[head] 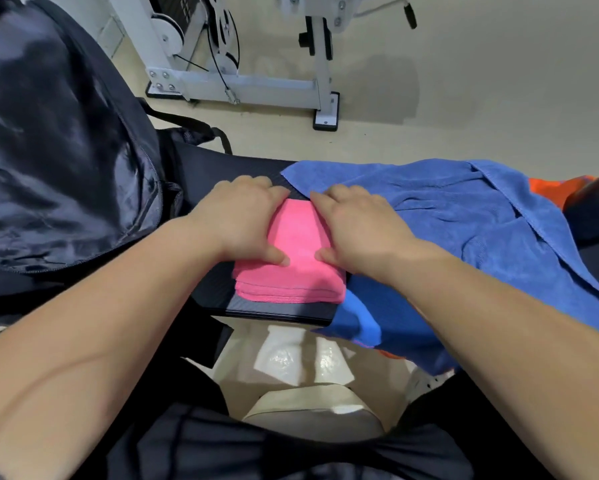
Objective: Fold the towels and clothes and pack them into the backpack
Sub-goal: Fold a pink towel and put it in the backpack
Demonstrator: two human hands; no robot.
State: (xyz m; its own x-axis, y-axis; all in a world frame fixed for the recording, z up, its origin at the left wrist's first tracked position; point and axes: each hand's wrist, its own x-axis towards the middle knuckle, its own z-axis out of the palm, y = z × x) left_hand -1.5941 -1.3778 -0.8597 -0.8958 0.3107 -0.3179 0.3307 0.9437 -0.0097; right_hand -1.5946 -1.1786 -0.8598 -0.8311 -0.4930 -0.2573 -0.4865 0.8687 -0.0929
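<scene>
Where the dark backpack (59, 150) lies at the left, its zip line and shiny, creased fabric are seen. Just beside it, on the black padded surface (218, 292), a pink towel (298, 271) is folded into a thick, neat rectangle, with several layers showing at its near edge. It is gripped on one side by the left hand (246, 220) and on the other by the right hand (356, 226), thumbs pressed on top and fingers curled over its sides. A rumpled blue towel (464, 216) is spread at the right, and orange cloth (550, 192) is seen beyond it.
</scene>
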